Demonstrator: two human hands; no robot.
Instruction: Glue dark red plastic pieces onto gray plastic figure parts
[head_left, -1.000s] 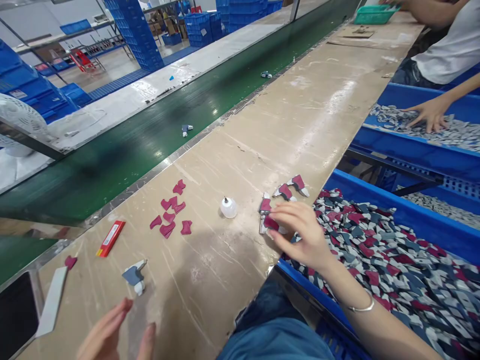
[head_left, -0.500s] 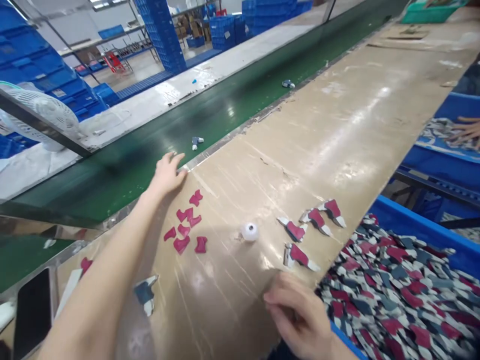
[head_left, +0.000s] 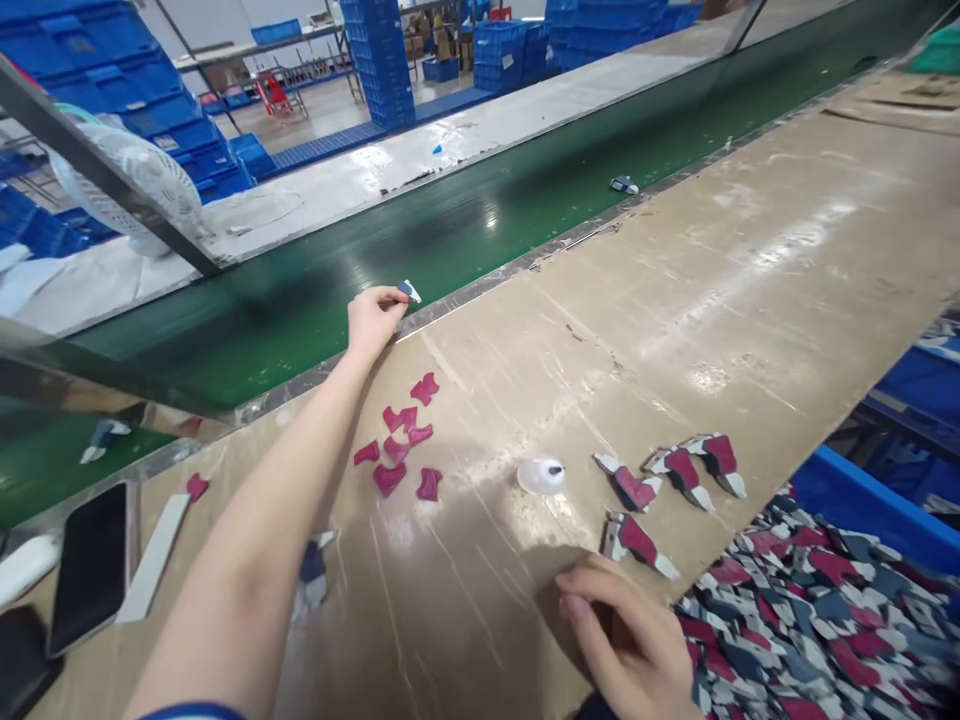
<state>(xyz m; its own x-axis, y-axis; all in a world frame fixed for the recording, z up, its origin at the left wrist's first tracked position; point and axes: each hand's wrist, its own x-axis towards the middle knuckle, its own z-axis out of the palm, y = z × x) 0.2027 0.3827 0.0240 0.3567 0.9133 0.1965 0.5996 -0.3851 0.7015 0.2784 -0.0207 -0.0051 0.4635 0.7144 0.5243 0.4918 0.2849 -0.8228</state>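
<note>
My left hand (head_left: 375,318) reaches over the near edge of the green conveyor belt, its fingertips pinched on a small grey-and-white plastic part (head_left: 407,291). My right hand (head_left: 626,630) is curled low over the worktable, and whatever its fingers may hold is hidden. Several maroon plastic pieces (head_left: 395,450) lie loose below my left wrist. To the right, several assembled maroon, white and grey parts (head_left: 636,540) rest just beyond my right hand. A small white bottle (head_left: 541,477) lies tilted between the two groups. Another grey-and-white part (head_left: 313,572) is partly covered by my left forearm.
A blue bin (head_left: 870,500) full of mixed parts stands at the right edge of the table. The green belt (head_left: 480,225) carries another grey-and-white part (head_left: 624,184) farther along. A phone (head_left: 91,565) and a white strip (head_left: 154,558) lie at left, near a white fan (head_left: 127,180).
My left hand has gone from spread fingers to a pinch on the grey-and-white part on the belt. My right hand stays curled. The bottle now leans over, and the view has shifted.
</note>
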